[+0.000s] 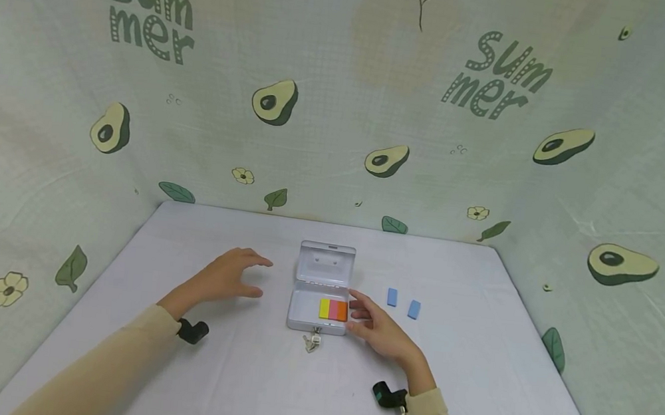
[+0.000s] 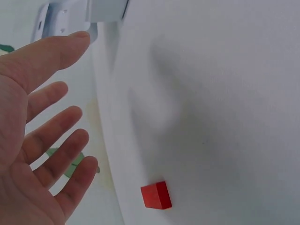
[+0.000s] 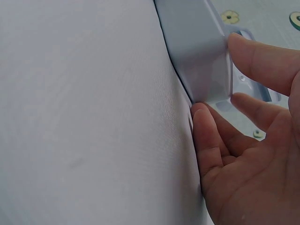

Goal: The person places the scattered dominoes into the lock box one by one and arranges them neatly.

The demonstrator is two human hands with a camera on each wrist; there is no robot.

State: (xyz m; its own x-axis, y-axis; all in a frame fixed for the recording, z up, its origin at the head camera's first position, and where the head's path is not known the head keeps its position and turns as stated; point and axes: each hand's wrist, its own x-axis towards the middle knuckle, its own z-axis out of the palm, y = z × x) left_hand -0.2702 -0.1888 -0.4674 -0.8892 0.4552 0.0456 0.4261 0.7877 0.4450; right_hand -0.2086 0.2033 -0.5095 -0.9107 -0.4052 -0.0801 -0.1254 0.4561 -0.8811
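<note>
a person's left hand [image 1: 229,276] hovers, fingers spread, left of an open white lockbox [image 1: 305,306] on the white tablecloth [image 1: 256,380]. the right hand [image 1: 379,329], thumb and fingers apart, touches its right side. i see yellow, pink and orange blocks [image 1: 332,310] inside, keys [image 1: 311,344] near, two blue blocks [image 1: 392,297] right.

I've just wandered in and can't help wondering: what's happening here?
A person's right hand is at the right edge of an open, pale grey rectangular box holding yellow, pink and orange rectangular blocks. The left hand, fingers spread, hovers left of the box, holding nothing. Two blue rectangular blocks lie outside to its right; a red block also lies outside.
</note>
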